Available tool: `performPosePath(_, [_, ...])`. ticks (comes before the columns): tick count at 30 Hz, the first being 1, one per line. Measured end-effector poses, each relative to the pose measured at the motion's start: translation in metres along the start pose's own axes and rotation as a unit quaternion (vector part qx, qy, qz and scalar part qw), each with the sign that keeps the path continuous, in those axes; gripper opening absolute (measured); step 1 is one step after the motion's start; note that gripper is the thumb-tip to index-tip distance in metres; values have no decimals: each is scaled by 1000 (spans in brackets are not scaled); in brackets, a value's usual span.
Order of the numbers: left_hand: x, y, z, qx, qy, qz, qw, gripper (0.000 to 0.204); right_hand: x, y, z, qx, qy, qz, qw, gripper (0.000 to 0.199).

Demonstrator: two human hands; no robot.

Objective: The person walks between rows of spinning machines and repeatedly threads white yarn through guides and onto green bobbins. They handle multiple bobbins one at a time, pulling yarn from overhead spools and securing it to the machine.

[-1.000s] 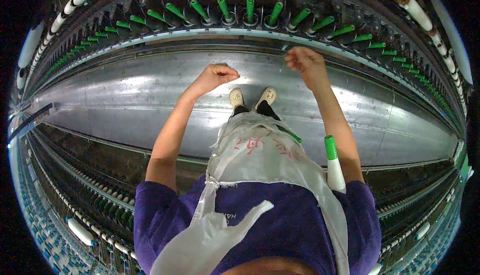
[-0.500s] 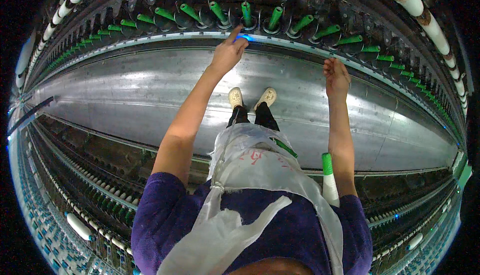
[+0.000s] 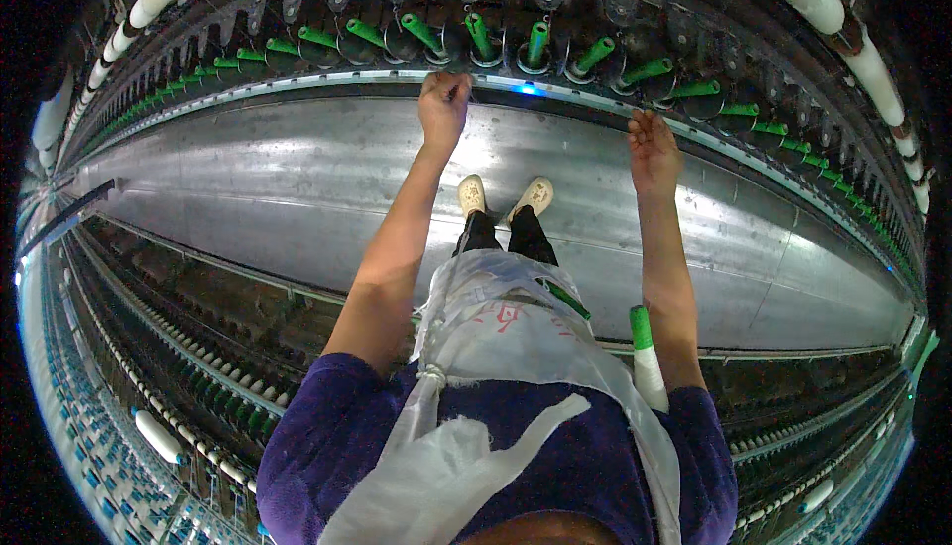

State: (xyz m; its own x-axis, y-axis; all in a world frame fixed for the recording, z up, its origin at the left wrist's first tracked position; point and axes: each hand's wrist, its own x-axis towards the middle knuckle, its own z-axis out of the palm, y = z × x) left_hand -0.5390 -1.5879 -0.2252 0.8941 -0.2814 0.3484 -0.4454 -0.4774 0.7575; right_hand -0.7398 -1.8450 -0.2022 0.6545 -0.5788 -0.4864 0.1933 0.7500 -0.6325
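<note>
In front of me runs a row of green bobbin tubes (image 3: 536,46), upright on the spindles of a spinning frame. My left hand (image 3: 443,107) is at the pale rail (image 3: 496,81) just below the tubes, its fingers curled in; anything between them is too small to make out. Farther right, my right hand (image 3: 655,155) is raised below the same rail, palm partly showing, fingers loosely bent and slightly apart, with nothing visible in them. A green-topped bobbin with white yarn (image 3: 649,366) sticks up beside my right forearm. Another green tube (image 3: 568,299) lies at my white apron (image 3: 535,337).
A blue light (image 3: 529,89) glows on the rail between my hands. White yarn rolls (image 3: 873,69) hang along the upper right and upper left. Under my feet is a shiny metal floor (image 3: 327,168). Behind me stands another frame with rows of bobbins (image 3: 218,376).
My left hand has drawn back slightly left and down from the tubes, its pointing finger now curled in. My right hand has turned its palm more into view. The blue light sits farther right.
</note>
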Motion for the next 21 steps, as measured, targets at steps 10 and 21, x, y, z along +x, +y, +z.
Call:
performPosePath(10, [8, 25, 51, -174, 184, -322, 912, 12, -1, 0, 31, 46, 20, -59, 997, 19])
performPosePath(21, [49, 115, -18, -442, -67, -141, 883, 21, -84, -33, 141, -510, -249, -277, 775, 17])
